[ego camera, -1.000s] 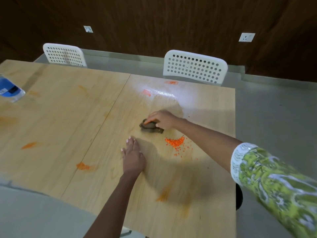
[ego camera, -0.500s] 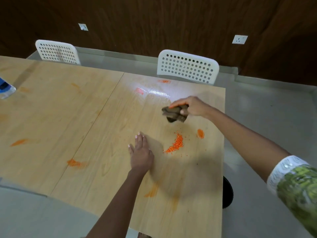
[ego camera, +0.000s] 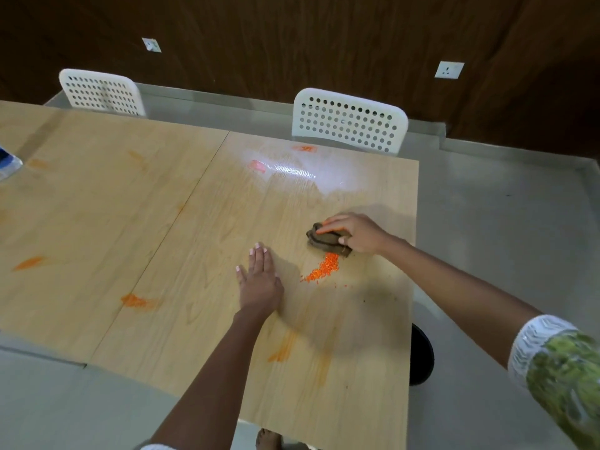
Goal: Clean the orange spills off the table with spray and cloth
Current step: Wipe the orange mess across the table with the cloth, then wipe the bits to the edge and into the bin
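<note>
1. The right hand [ego camera: 358,233] has its fingers [ego camera: 331,224] curled over a brown cloth [ego camera: 326,241], with the thumb at the near side, so it grips the cloth and presses it on the tabletop [ego camera: 194,222].
2. The left hand [ego camera: 259,284] lies flat on the tabletop, palm down, with straight fingers [ego camera: 258,259] that point away from the person. It holds nothing.
3. The cloth is crumpled and sits near the right edge of the tabletop. Its near edge touches the far end of an orange pile [ego camera: 323,269].
4. This pile is made of small orange grains. It runs in a strip from the cloth toward the person and lies between the two hands, just beside the left hand.
5. More orange smears are on the tabletop: one near the left arm [ego camera: 282,350], one left of it [ego camera: 138,301], one further left [ego camera: 29,263], and two pale ones at the far side [ego camera: 303,148] [ego camera: 257,165].
6. A bright glare [ego camera: 302,172] shines on the far part of the tabletop.
7. At the left edge a blue and white thing [ego camera: 8,164] is cut by the frame; I cannot tell what it is.
8. Two white chairs with holes stand behind the tabletop, one left [ego camera: 100,92] and one right [ego camera: 349,121].
9. On the dark wall are two sockets [ego camera: 449,70] [ego camera: 151,45].
10. The right sleeve [ego camera: 565,375] is green with a white cuff.
</note>
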